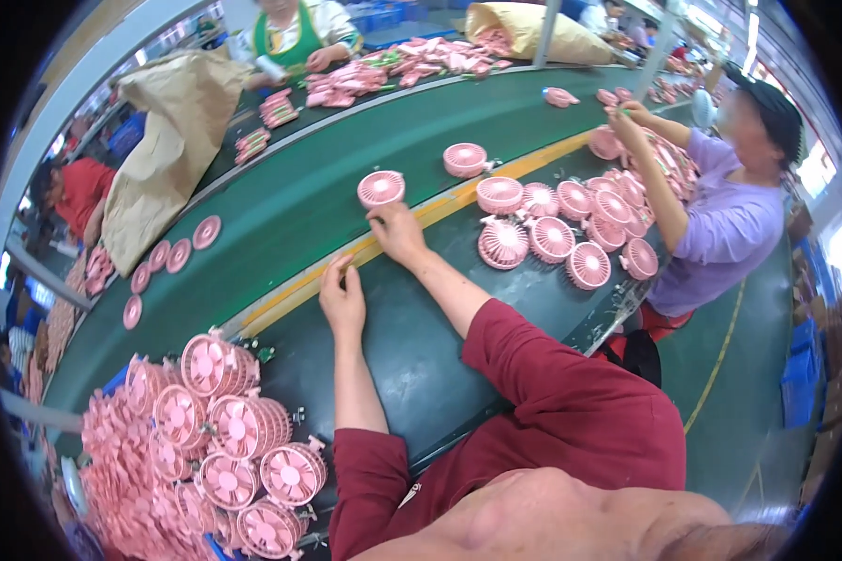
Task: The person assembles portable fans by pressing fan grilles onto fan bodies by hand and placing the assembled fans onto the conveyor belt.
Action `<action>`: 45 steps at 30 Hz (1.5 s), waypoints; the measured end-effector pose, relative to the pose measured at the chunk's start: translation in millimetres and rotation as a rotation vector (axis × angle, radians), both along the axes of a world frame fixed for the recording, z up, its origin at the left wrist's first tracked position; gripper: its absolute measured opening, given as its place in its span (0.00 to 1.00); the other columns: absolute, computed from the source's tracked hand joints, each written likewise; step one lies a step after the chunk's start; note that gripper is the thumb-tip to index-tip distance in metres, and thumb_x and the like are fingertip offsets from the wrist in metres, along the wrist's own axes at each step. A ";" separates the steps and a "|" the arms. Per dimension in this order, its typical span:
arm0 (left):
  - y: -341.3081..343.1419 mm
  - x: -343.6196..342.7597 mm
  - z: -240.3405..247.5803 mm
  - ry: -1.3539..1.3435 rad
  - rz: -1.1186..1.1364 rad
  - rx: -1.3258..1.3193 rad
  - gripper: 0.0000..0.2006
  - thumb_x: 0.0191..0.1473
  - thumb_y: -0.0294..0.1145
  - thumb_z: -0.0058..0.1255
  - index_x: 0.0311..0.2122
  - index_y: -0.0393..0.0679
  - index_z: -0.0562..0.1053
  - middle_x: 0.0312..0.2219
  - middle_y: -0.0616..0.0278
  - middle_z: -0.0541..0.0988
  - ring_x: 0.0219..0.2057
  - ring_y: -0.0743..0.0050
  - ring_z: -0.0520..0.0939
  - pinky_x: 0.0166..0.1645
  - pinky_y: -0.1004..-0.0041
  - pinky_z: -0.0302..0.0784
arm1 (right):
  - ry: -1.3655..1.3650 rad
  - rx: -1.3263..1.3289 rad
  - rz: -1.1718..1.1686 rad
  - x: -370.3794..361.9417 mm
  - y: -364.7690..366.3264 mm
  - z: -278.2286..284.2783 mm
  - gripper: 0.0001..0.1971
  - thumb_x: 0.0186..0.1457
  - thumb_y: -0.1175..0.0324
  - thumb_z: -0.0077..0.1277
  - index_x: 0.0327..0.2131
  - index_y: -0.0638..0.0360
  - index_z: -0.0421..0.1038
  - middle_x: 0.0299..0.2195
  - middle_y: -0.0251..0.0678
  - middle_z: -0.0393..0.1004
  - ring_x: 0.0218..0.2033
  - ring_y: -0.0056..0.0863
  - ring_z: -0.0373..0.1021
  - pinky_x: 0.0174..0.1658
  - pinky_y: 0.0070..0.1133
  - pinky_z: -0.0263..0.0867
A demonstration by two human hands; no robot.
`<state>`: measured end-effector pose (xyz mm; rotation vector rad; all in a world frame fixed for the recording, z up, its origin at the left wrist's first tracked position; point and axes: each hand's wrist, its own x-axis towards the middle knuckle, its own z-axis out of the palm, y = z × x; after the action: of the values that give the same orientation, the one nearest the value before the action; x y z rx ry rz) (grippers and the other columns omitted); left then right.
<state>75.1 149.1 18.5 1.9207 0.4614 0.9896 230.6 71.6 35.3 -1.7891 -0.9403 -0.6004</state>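
Observation:
My right hand reaches over the yellow-edged rail onto the green conveyor belt. Its fingers are bent at the near edge of a round pink fan head, which they appear to grip. Beside it, lower and to the left, my left hand hovers by the rail with fingers loosely curled and apart, and I see nothing in it. Another pink fan head lies on the belt a little farther right. Between my forearms is the dark work surface.
Stacked pink fan heads and a heap of small pink parts fill the left. More fan heads lie at right, near a co-worker in purple. Pink discs ride the belt. Across it, someone in a green apron handles pink parts.

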 end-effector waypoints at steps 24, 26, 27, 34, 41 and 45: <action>-72.7 -29.5 8.9 -0.114 0.091 0.123 0.07 0.52 0.29 0.49 0.36 0.41 0.73 0.37 0.54 0.77 0.41 0.51 0.77 0.46 0.61 0.72 | 0.098 -0.243 0.134 -9.9 -65.1 -0.9 0.09 0.53 0.67 0.52 0.33 0.61 0.76 0.29 0.44 0.78 0.31 0.37 0.76 0.36 0.27 0.70; -79.7 -29.9 16.0 -0.101 0.040 0.088 0.07 0.52 0.30 0.49 0.37 0.41 0.73 0.36 0.54 0.77 0.41 0.51 0.76 0.47 0.60 0.71 | 0.107 -0.254 0.118 -9.0 -73.2 1.6 0.09 0.54 0.67 0.52 0.33 0.62 0.76 0.29 0.44 0.78 0.31 0.36 0.76 0.36 0.27 0.70; -80.8 -31.8 15.1 -0.100 0.052 0.089 0.07 0.52 0.30 0.49 0.37 0.41 0.73 0.36 0.54 0.77 0.41 0.51 0.76 0.47 0.60 0.71 | 0.114 -0.276 0.104 -12.3 -74.2 3.2 0.09 0.54 0.67 0.52 0.33 0.62 0.76 0.29 0.44 0.78 0.31 0.36 0.76 0.36 0.27 0.70; -81.8 -29.5 13.7 -0.102 0.054 0.088 0.08 0.52 0.29 0.49 0.37 0.41 0.73 0.36 0.55 0.77 0.42 0.53 0.76 0.48 0.60 0.71 | 0.115 -0.284 0.129 -14.4 -73.9 7.2 0.08 0.53 0.68 0.52 0.33 0.62 0.76 0.28 0.44 0.78 0.30 0.36 0.76 0.36 0.27 0.70; -83.6 -28.2 14.8 -0.100 0.050 0.087 0.08 0.51 0.28 0.49 0.37 0.41 0.73 0.35 0.56 0.77 0.42 0.54 0.76 0.48 0.61 0.70 | 0.039 -0.297 0.097 -10.1 -75.8 3.8 0.07 0.52 0.69 0.53 0.32 0.61 0.76 0.28 0.43 0.78 0.31 0.39 0.75 0.36 0.29 0.69; -82.8 -27.9 13.8 -0.093 0.049 0.097 0.08 0.52 0.28 0.49 0.37 0.40 0.73 0.36 0.56 0.77 0.43 0.53 0.75 0.49 0.60 0.70 | 0.048 -0.309 0.114 -11.2 -74.5 4.9 0.07 0.52 0.68 0.53 0.31 0.61 0.76 0.28 0.43 0.78 0.31 0.40 0.75 0.36 0.30 0.69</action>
<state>47.2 66.3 32.3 1.9476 0.4152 1.1472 219.4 -2.9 40.2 -1.9947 -1.1417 -0.3518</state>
